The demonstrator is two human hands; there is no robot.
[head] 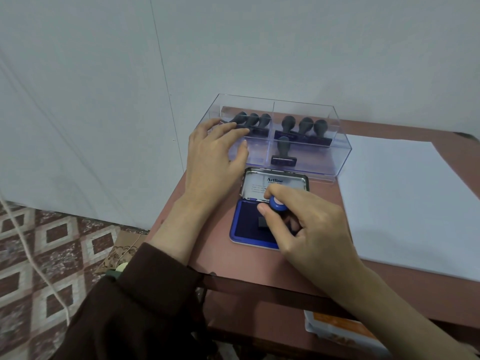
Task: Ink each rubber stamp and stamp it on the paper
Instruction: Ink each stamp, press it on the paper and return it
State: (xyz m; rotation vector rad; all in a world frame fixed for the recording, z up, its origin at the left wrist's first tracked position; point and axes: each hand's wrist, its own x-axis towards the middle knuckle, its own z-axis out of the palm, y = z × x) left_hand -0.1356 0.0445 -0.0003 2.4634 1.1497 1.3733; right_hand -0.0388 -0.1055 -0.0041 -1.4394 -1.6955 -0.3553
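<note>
My right hand (309, 224) pinches a blue-topped rubber stamp (277, 203) and holds it down on the dark blue ink pad (246, 224) of an open tin. The tin's lid (259, 183) is folded back and reads Artline. My left hand (213, 157) rests with spread, relaxed fingers against the front left of a clear plastic box (340, 152). That box holds several dark-handled stamps (283, 149) in two compartments. A blank white sheet of paper (410, 203) lies to the right of the ink pad.
Everything stands on a reddish-brown table (223, 258) pushed against a pale wall. Its left edge runs close to my left forearm. A lower shelf (259, 307) carries an orange and white packet (337, 326). Patterned floor and a white cord (33, 258) lie at left.
</note>
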